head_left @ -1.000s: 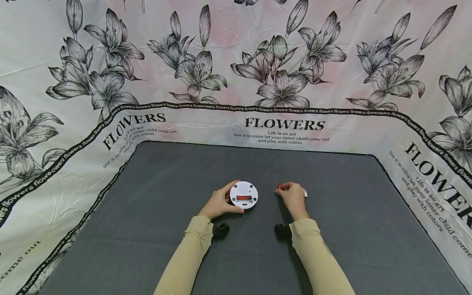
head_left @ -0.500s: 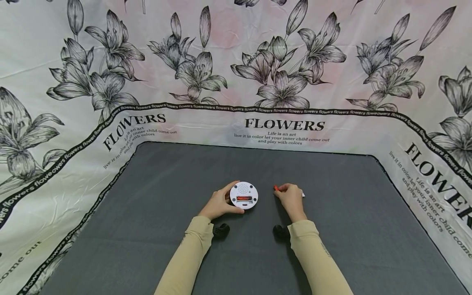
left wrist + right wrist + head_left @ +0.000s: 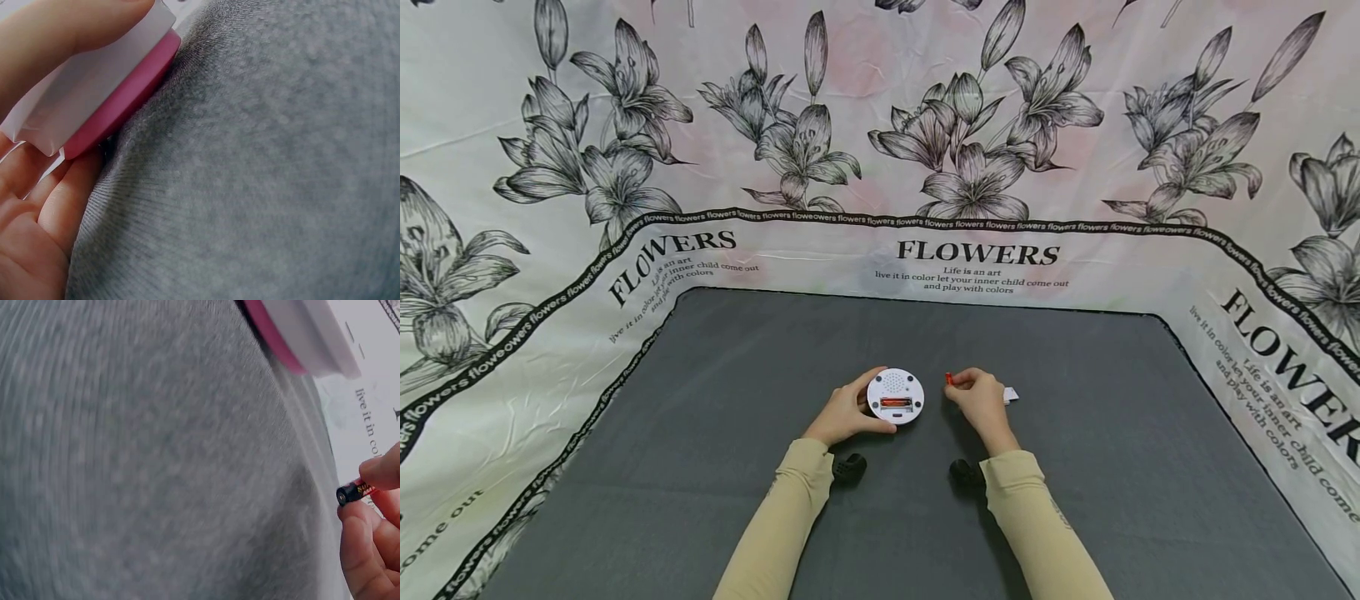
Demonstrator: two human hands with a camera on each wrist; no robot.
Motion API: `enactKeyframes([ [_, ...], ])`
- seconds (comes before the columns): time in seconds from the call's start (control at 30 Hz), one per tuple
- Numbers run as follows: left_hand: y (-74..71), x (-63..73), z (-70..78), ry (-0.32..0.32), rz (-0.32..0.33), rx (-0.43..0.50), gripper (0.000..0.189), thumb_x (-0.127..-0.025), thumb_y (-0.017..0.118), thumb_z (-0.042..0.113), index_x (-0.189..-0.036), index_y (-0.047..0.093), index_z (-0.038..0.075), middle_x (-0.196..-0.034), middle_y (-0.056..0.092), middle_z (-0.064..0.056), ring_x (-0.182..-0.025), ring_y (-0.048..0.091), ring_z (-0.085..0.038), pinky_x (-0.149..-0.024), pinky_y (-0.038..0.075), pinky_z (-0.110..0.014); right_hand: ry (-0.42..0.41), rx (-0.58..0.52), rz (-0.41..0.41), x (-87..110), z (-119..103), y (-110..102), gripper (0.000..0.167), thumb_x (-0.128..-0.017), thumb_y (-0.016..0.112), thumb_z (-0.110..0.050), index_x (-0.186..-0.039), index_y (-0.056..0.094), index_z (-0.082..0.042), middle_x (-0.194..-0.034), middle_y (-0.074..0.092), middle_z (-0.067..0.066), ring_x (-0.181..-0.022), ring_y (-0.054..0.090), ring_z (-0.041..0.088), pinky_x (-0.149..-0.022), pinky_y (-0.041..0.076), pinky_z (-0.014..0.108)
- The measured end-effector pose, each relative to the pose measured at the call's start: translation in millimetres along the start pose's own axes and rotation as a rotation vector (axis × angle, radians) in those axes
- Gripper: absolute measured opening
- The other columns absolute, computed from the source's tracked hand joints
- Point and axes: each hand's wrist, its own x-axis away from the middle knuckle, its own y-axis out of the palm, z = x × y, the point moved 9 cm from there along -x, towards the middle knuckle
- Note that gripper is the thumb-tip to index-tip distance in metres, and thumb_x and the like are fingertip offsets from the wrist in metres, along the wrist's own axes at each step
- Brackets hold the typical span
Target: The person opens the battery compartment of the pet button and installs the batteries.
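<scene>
Left hand (image 3: 844, 414) has fingers clamped round the white disc-shaped device (image 3: 896, 390) over grey surface (image 3: 910, 533), 1 red battery (image 3: 895, 402) in its compartment, while right hand (image 3: 986, 407) fingers pinch a 2nd battery (image 3: 352, 492), apart from it, near a white piece (image 3: 1012, 394).

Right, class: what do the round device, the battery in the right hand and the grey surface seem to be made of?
Device: probably smooth, semi-gloss plastic; its white and pink sides look moulded and catch soft highlights.
Battery: perhaps a metal case in a printed wrapper; lettering shows, and a small bright spot on its dark end.
Surface: matt, likely fabric, from its fine ribbed texture.
</scene>
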Motion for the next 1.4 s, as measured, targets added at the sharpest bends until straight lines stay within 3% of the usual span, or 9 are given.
enactKeyframes([
  [0.33,-1.5,-11.0,-32.7,0.005,0.050,-0.022,0.099,-0.062,0.087,0.014,-0.145,0.033,0.011,-0.132,0.048,-0.004,-0.114,0.051,-0.011,-0.088,0.045,-0.027,-0.046,-0.101,-0.077,4.3,-21,10,0.013,-0.073,0.071,-0.004,-0.083,0.063,0.000,-0.071,0.063,0.006,-0.053,0.058,0.013,-0.050,0.049,0.025],
  [0.6,-1.1,-11.0,-33.2,0.000,0.049,-0.005,0.098,-0.064,0.087,0.012,-0.145,0.032,0.011,-0.132,0.048,-0.003,-0.115,0.051,-0.011,-0.089,0.045,-0.027,-0.051,-0.165,-0.146,10.1,-36,21,0.013,-0.076,0.072,-0.004,-0.084,0.063,-0.001,-0.073,0.065,0.006,-0.055,0.058,0.014,-0.053,0.050,0.027],
  [0.9,-0.5,-9.8,-32.6,0.001,0.042,-0.022,0.097,-0.066,0.086,0.015,-0.145,0.031,0.011,-0.133,0.047,-0.003,-0.115,0.050,-0.012,-0.089,0.045,-0.027,-0.144,-0.233,-0.218,21.4,-58,37,0.016,-0.076,0.073,-0.003,-0.086,0.061,-0.003,-0.073,0.063,0.004,-0.065,0.059,0.015,-0.055,0.050,0.027],
  [1.13,-0.1,-8.6,-30.7,0.020,0.033,-0.018,0.095,-0.068,0.084,0.017,-0.146,0.030,0.011,-0.133,0.047,-0.006,-0.115,0.050,-0.015,-0.089,0.045,-0.029,-0.239,-0.258,-0.292,28.1,-72,47,0.032,-0.076,0.070,0.000,-0.106,0.061,-0.007,-0.074,0.062,0.002,-0.066,0.057,0.015,-0.058,0.047,0.024],
  [1.4,-0.2,-8.3,-27.8,0.041,0.031,-0.016,0.094,-0.068,0.084,0.015,-0.145,0.031,0.009,-0.132,0.048,-0.006,-0.114,0.051,-0.015,-0.088,0.046,-0.030,-0.326,-0.233,-0.405,34.3,-81,56,0.017,-0.078,0.072,-0.001,-0.088,0.061,-0.008,-0.080,0.062,0.000,-0.072,0.059,0.014,-0.062,0.049,0.027],
])
